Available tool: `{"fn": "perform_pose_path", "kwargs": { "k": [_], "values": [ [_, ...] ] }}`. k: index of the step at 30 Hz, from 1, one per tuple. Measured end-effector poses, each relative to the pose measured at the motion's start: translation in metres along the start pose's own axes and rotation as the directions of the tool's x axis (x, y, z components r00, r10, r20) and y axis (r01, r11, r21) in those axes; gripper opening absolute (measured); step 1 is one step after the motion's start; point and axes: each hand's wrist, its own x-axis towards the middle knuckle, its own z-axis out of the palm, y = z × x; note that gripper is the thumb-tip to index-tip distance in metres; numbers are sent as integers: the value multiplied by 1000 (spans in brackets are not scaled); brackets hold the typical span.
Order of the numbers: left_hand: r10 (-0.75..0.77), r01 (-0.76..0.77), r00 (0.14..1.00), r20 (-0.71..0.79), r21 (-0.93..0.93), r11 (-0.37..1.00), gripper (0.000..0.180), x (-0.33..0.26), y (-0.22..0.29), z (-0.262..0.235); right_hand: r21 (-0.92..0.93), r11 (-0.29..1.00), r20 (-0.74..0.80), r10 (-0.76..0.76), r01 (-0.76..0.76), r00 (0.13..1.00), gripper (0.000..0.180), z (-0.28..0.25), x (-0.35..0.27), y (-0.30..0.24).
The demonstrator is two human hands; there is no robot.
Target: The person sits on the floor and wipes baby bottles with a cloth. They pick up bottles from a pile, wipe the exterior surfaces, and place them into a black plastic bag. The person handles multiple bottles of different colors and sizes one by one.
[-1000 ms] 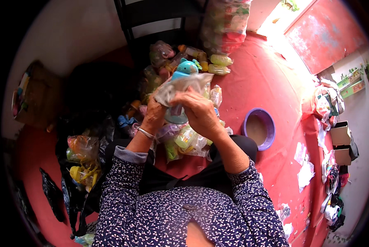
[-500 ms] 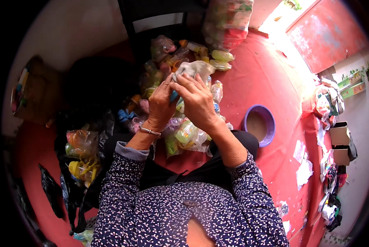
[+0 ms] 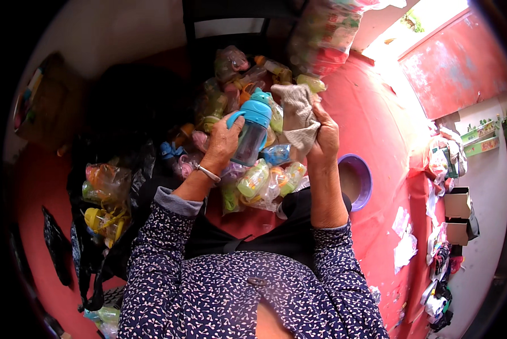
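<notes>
A child's water bottle point(image 3: 252, 129) with a clear body, blue lid and blue side handles is held up in front of me. My left hand point(image 3: 225, 141) grips it by its left handle. Just to the right, my right hand point(image 3: 325, 135) is closed on a greyish-beige cloth point(image 3: 296, 116) that hangs open beside the bottle, apart from it. Below and behind both hands lies a heap of bagged bottles point(image 3: 256, 182) in green, yellow, pink and blue, each in clear plastic.
A purple basin point(image 3: 369, 179) with cloudy water stands by my right knee. To my left, a black plastic bag point(image 3: 143, 166) holds more wrapped bottles point(image 3: 107, 183). Behind the heap are a dark chair point(image 3: 231, 12) and a large filled sack point(image 3: 327, 39). Paper scraps point(image 3: 405, 248) lie on the red floor.
My hands have moved apart. The cloth, earlier wrapped over the bottle between both hands, has come off to the right in my right hand, and the bottle now shows in my left.
</notes>
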Motion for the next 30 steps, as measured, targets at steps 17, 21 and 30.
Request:
{"fn": "perform_pose_path", "kwargs": {
  "k": [17,21,30],
  "values": [
    [-215,221,973,80,-578,786,31,11,7,-31,-824,-188,483,257,534,837,22,20,-49,91],
    [-227,220,972,69,-614,758,33,17,10,-28,-796,598,45,204,-88,978,23,19,-46,55],
    [-293,343,936,193,-679,649,30,5,18,3,-890,-421,358,-404,177,842,35,-7,14,52]
  ]
}}
